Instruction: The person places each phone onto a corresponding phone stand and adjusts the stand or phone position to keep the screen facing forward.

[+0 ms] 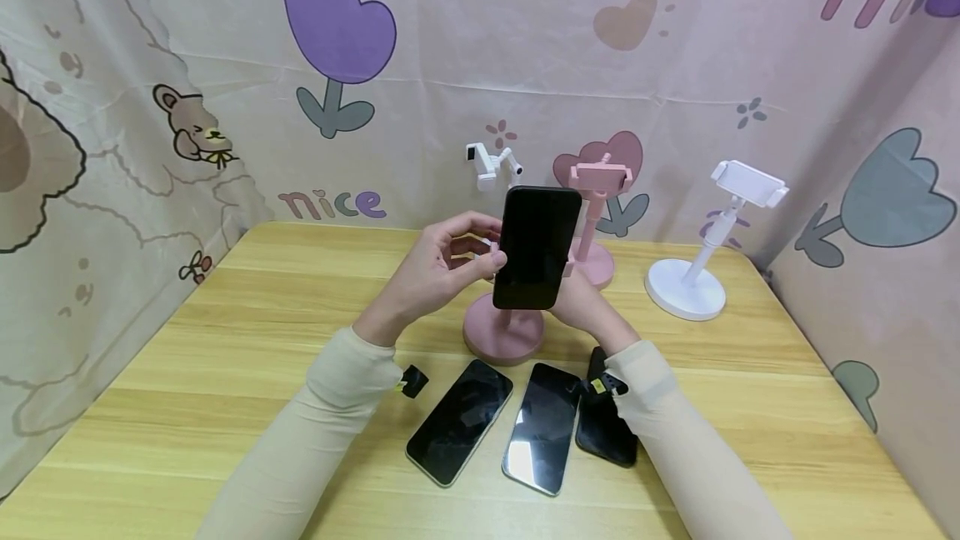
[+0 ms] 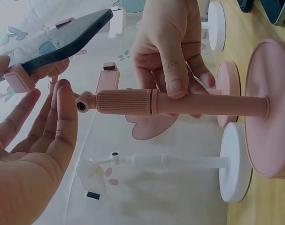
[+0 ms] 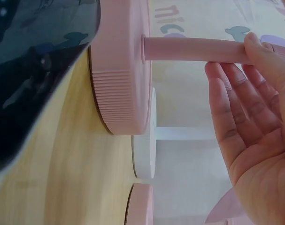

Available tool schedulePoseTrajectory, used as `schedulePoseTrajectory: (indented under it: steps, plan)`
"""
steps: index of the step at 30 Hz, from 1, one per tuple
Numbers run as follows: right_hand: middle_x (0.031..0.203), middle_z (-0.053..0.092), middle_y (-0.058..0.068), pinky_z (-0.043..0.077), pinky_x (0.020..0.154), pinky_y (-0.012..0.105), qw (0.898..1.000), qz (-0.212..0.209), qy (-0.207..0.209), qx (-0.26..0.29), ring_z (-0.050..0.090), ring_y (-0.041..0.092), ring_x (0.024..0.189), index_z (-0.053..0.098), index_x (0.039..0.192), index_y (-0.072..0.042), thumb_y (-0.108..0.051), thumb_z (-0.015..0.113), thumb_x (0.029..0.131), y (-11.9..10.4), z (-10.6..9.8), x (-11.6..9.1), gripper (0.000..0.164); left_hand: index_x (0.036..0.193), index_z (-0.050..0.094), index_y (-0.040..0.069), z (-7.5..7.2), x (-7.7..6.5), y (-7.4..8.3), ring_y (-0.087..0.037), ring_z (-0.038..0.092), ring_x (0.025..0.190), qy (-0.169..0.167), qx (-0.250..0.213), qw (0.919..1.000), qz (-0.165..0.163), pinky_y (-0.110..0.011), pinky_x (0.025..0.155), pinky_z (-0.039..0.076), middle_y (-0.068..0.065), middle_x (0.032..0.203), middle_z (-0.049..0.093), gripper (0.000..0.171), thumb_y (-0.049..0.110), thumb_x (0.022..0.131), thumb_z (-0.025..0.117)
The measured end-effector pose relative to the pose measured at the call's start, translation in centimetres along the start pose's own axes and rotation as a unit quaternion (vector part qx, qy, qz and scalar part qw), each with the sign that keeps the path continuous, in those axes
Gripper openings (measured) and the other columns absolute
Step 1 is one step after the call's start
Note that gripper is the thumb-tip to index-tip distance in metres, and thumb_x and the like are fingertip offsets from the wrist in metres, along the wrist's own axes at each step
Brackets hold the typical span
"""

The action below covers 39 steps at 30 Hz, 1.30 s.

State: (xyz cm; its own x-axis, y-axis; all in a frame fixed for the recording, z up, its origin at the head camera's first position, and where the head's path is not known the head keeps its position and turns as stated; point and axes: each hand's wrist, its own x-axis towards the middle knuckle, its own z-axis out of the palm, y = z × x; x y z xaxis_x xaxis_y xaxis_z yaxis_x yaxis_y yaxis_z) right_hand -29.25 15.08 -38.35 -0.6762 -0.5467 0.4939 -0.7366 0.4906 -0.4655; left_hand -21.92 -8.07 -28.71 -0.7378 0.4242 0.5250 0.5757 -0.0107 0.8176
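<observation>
A black phone [image 1: 537, 248] sits upright in the clamp [image 2: 21, 78] of a pink phone stand [image 1: 503, 335], its screen towards me. At the phone's left edge, my left hand [image 1: 442, 267] pinches the clamp between thumb and index finger; the other fingers [image 2: 62, 112] are spread behind it. My right hand [image 1: 583, 303] is partly hidden behind the phone. In the right wrist view, that hand's thumb and fingertips grip the stand's pole [image 3: 194, 50] below the ribbed collar [image 2: 124, 102]. The round pink base stands on the table.
Three more phones lie on the wooden table [image 1: 187, 373] in front: a left one [image 1: 459, 423], a middle one [image 1: 542, 432] and a right one [image 1: 606, 419] partly under my right sleeve. Behind stand another pink stand [image 1: 596, 263] and white stands [image 1: 686, 290] [image 2: 235, 161]. A printed cloth hangs behind.
</observation>
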Motion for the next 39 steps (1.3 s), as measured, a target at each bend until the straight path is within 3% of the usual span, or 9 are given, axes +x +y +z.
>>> schedulePoseTrajectory:
  steps: [4,10,14,18,25,35,39]
  plan:
    - [0.11,0.059,0.02,0.043,0.08,0.042,1.0,0.006,-0.002,-0.01,0.051,0.029,0.09,0.059,0.119,0.009,0.001,0.062,0.086,0.0,-0.2,0.0,0.034,0.116,0.058,-0.008,-0.1,0.1,-0.3,-0.035,0.059,0.084,0.007,-0.011,0.9999,-0.003,-0.047,0.074,0.054,-0.017,0.101,0.06,0.021,0.002,0.099,0.052]
    - [0.103,0.061,0.018,0.044,0.079,0.042,0.999,0.003,-0.005,-0.035,0.052,0.028,0.086,0.062,0.115,0.007,-0.001,0.064,0.086,0.2,-0.4,0.1,0.03,0.111,0.061,-0.007,0.0,0.4,-1.0,-0.028,0.06,0.082,0.052,0.011,0.9983,-0.023,-0.046,0.073,0.054,-0.013,0.097,0.062,0.023,0.008,0.102,0.047]
    - [0.101,0.06,0.016,0.043,0.076,0.041,1.0,0.012,-0.004,-0.029,0.052,0.027,0.085,0.061,0.116,0.006,-0.002,0.065,0.087,0.2,-0.4,0.1,0.03,0.109,0.065,0.0,-0.1,0.7,-3.6,-0.021,0.062,0.079,0.089,0.061,0.9941,-0.007,-0.043,0.069,0.056,-0.008,0.096,0.063,0.015,0.006,0.096,0.059]
    - [0.096,0.058,0.014,0.042,0.072,0.038,1.0,0.018,-0.002,-0.015,0.052,0.026,0.082,0.061,0.115,0.006,-0.003,0.064,0.088,0.1,-0.5,0.1,0.029,0.109,0.065,0.008,-0.1,0.8,-5.7,-0.015,0.062,0.085,0.112,0.11,0.9875,-0.013,-0.033,0.069,0.057,0.001,0.097,0.064,0.018,0.007,0.091,0.066]
    - [0.098,0.058,0.015,0.042,0.068,0.037,1.0,0.004,0.012,-0.016,0.052,0.025,0.08,0.06,0.112,0.006,-0.002,0.064,0.088,0.3,-0.4,0.1,0.026,0.109,0.065,0.009,0.7,0.8,-6.2,-0.008,0.061,0.088,0.106,0.164,0.9808,-0.009,-0.026,0.07,0.056,0.003,0.098,0.065,0.023,0.002,0.087,0.067]
    - [0.117,0.055,0.021,0.042,0.09,0.045,0.999,-0.022,0.028,-0.005,0.05,0.028,0.096,0.058,0.118,0.007,0.001,0.065,0.087,0.4,0.0,0.2,0.033,0.107,0.066,0.005,1.5,0.7,-6.5,-0.01,0.061,0.087,0.092,0.202,0.975,0.012,-0.021,0.07,0.055,0.0,0.098,0.066,0.022,-0.005,0.089,0.059]
    - [0.114,0.057,0.02,0.043,0.087,0.043,0.999,-0.025,0.031,0.002,0.05,0.027,0.093,0.06,0.116,0.006,0.002,0.064,0.087,0.4,0.1,0.2,0.03,0.103,0.067,0.005,1.7,0.8,-6.8,-0.01,0.062,0.085,0.099,0.231,0.9678,0.018,-0.019,0.068,0.054,-0.001,0.095,0.067,0.02,-0.004,0.09,0.054]
